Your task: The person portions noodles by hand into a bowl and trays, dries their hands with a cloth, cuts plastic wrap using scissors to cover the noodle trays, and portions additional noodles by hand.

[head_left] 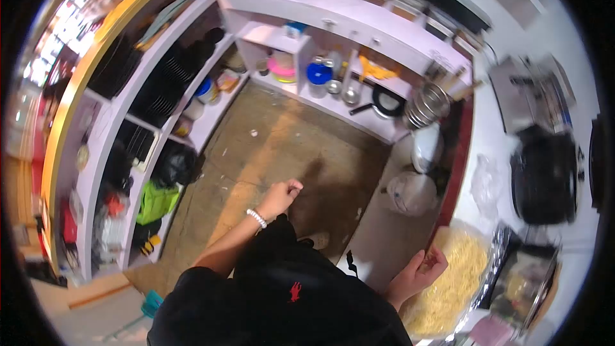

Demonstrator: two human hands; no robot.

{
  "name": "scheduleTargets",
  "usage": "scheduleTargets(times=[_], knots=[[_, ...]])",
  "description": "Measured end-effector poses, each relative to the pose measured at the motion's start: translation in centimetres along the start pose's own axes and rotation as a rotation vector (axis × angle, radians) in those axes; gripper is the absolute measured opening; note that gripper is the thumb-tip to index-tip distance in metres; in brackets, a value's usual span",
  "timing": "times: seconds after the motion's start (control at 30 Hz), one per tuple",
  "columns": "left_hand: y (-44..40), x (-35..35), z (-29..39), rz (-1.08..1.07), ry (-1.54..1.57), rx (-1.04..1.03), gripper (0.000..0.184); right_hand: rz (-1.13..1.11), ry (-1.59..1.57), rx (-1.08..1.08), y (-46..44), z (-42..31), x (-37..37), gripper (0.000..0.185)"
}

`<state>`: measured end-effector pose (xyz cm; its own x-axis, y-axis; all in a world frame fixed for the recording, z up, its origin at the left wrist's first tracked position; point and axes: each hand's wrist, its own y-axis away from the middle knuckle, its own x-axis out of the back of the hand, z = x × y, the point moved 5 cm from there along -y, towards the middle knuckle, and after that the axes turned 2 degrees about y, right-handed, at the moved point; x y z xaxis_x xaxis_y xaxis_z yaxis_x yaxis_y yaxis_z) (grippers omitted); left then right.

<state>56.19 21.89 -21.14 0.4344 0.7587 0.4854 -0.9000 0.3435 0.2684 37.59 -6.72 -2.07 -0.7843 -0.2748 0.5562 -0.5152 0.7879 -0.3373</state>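
My left hand (279, 198), with a white bead bracelet (257, 218) at the wrist, hangs over the brown floor. Its fingers are curled in, and nothing shows in them. My right hand (416, 277) is beside a clear plastic bag of pale yellow, shredded-looking food (458, 269) on the white counter at right. Its fingers are loosely bent, with a gap between thumb and forefinger and nothing visible between them. Whether it touches the bag, I cannot tell.
Shelves with black plates (168, 83) and a green bag (157, 202) line the left. Under the far counter are a blue-lidded container (318, 74) and a frying pan (388, 101). Stacked metal bowls (427, 104) stand at the corner. A black appliance (544, 179) sits on the right counter.
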Motion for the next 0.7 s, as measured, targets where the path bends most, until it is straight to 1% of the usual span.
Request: scheduleTargets(times=[0.03,0.07,0.17,0.2,0.27,0.3,0.33,0.37,0.4,0.43,0.5,0.57,0.7], knots=[[1.1,1.1,-1.6,0.016,0.013,0.087,0.017,-0.044,-0.010,-0.020,-0.1,-0.6,-1.5,0.025],[1.7,2.4,-3.3,0.029,0.029,0.169,0.016,-0.081,-0.007,0.035,0.0,-1.7,-3.3,0.026],[1.4,5.7,-4.9,0.048,0.055,0.168,0.016,-0.167,-0.014,0.183,-0.3,-5.1,-9.0,0.026],[0.6,7.0,-5.2,0.028,0.068,0.137,0.018,-0.183,-0.032,0.212,-0.3,-6.8,-11.3,0.026],[-1.6,9.7,-5.8,0.008,0.040,0.012,0.018,-0.175,-0.056,0.289,0.4,-10.3,-15.7,0.025],[-2.8,11.6,-5.9,-0.006,0.027,-0.053,0.018,-0.204,-0.061,0.293,0.9,-12.0,-18.1,0.024],[-4.2,13.6,-6.5,-0.023,0.017,-0.070,0.018,-0.235,-0.063,0.299,1.4,-13.6,-20.5,0.023],[-5.5,16.0,-7.3,0.011,-0.013,-0.074,0.017,-0.271,-0.059,0.306,2.0,-15.1,-22.8,0.022],[-6.6,19.2,-7.1,0.044,-0.038,-0.071,0.017,-0.313,-0.074,0.247,2.7,-16.6,-25.1,0.021],[-7.7,22.1,-7.5,0.074,-0.068,-0.065,0.017,-0.369,-0.072,0.285,3.4,-18.1,-27.3,0.022],[-10.4,27.9,-9.2,0.238,-0.096,-0.101,0.017,-0.471,-0.087,0.353,4.7,-21.0,-31.8,0.024],[-13.4,34.0,-11.3,0.338,-0.121,-0.081,0.017,-0.530,-0.111,0.349,5.4,-23.7,-35.4,0.022],[-18.4,48.3,-11.0,0.774,-0.224,-0.138,0.016,-0.624,-0.135,0.353,5.6,-28.4,-41.2,0.019]])
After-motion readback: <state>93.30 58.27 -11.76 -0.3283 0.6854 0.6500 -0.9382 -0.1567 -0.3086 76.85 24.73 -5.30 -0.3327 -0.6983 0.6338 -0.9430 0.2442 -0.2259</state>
